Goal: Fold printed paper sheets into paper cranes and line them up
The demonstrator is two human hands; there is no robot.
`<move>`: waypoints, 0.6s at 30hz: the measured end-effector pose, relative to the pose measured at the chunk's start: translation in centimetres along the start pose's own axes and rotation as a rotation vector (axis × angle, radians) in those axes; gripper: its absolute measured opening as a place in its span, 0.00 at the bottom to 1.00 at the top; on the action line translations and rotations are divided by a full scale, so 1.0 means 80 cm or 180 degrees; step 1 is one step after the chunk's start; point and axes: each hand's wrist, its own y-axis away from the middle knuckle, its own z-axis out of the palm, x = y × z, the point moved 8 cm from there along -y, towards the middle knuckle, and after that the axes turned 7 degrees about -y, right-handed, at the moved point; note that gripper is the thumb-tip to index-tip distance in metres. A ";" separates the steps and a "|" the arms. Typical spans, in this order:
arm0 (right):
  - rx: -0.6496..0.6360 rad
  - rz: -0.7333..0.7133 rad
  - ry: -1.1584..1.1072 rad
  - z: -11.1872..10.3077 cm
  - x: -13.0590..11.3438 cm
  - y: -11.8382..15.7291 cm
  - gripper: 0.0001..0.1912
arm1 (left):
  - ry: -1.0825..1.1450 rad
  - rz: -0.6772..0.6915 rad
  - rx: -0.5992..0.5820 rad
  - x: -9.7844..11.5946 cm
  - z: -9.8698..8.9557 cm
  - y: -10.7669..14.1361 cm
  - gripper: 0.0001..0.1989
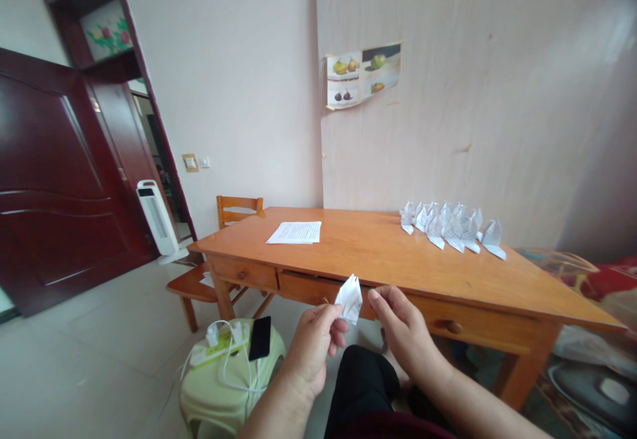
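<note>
I watch the left hand (321,329) pinch the folded paper (350,300) before the desk (358,237). Just beside it, the right hand (404,319) has its fingers curled in; I can't tell whether they meet. More folded pieces (452,227) stand on the desk.

- Over left, the dark red door (54,180)
- Green stool (209,389) here, carrying a black phone (260,337) and power strip (203,358)
- Up on the wall (448,107), a fruit poster (362,75)
- And there, a wooden chair (239,202)
</note>
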 end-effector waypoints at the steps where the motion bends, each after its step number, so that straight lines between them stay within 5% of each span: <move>1: 0.0050 -0.0425 0.0286 -0.005 -0.016 0.004 0.12 | 0.0045 -0.0032 0.0012 -0.002 -0.001 -0.001 0.14; 3: -0.0380 -0.1276 0.0802 0.007 -0.047 0.017 0.08 | 0.0115 -0.0081 0.0032 -0.004 0.000 -0.002 0.14; 6: -0.0922 -0.1937 0.1461 0.026 -0.068 0.037 0.19 | 0.0166 -0.0109 0.0040 -0.006 0.002 -0.002 0.13; 11: -0.1097 -0.2242 0.2085 0.039 -0.069 0.042 0.19 | 0.0280 -0.0161 -0.0097 -0.011 0.008 -0.001 0.14; 18: -0.1082 -0.2356 0.1991 0.033 -0.072 0.044 0.19 | 0.0330 -0.0354 -0.0245 -0.022 0.014 0.001 0.17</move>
